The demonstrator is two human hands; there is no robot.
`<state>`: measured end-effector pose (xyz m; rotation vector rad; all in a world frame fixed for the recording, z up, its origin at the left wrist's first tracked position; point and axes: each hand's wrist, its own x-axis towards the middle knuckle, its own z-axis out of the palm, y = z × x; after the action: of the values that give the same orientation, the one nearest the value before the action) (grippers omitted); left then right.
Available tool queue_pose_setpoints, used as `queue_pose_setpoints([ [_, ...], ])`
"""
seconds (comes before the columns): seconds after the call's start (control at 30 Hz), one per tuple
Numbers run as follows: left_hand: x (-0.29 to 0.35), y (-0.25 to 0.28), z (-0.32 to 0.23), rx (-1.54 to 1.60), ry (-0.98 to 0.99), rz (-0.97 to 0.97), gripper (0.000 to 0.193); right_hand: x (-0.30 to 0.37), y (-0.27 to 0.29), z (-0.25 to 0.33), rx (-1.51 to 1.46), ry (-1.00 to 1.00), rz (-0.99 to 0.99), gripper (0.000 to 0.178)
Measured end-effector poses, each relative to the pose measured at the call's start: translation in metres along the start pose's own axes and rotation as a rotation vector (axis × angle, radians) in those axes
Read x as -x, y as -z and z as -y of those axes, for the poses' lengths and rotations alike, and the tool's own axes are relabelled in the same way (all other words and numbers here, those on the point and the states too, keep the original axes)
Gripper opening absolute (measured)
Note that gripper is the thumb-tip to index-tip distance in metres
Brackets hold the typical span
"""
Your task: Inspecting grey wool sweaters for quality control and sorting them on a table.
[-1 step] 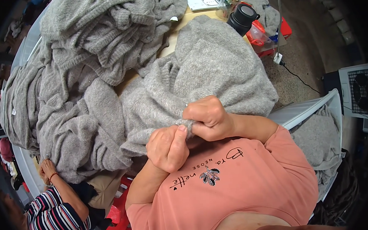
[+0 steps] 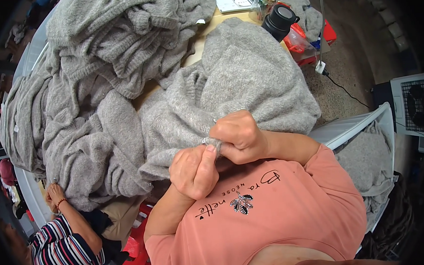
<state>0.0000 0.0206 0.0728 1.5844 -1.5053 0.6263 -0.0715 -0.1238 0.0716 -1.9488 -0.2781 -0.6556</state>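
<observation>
A grey knitted sweater [image 2: 257, 71] lies bunched on the table in front of me, its near edge drawn up to my chest. My left hand [image 2: 193, 172] is closed on that edge, with the thumb pressed along the top. Right beside it, my right hand [image 2: 239, 136] pinches the same edge, fingers curled in. A small fold of knit shows between the two hands. Tiny shiny spots, too small to name, sit on the fabric near my fingers. Whatever lies under the curled fingers is hidden.
More grey knitwear [image 2: 114, 36] is heaped at the far left. A black-lidded bottle [image 2: 280, 21], a glass jar [image 2: 263, 5] and a notepad [image 2: 233, 0] stand at the back. At lower left, a co-worker's hand [image 2: 55, 196] touches the heap. A white bin [image 2: 383, 112] holds grey knitwear at right.
</observation>
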Motion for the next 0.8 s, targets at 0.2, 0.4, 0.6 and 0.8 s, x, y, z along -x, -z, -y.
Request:
queue_pose_setpoints([
  [0.2,0.0,0.0,0.0,0.004,0.031,-0.037,0.022,-0.006,-0.005,-0.009,0.188,0.204,-0.114,0.03],
  [0.4,0.001,-0.004,-0.002,0.124,0.073,-0.11,0.024,-0.004,0.004,-0.012,0.033,0.264,-0.016,0.03],
  [0.6,-0.002,0.003,-0.01,0.399,0.679,0.15,0.018,0.008,0.004,-0.007,0.355,0.403,-0.113,0.026],
  [0.8,0.006,-0.005,0.007,0.242,0.782,0.151,0.007,0.005,0.014,-0.022,0.508,0.335,-0.229,0.029],
])
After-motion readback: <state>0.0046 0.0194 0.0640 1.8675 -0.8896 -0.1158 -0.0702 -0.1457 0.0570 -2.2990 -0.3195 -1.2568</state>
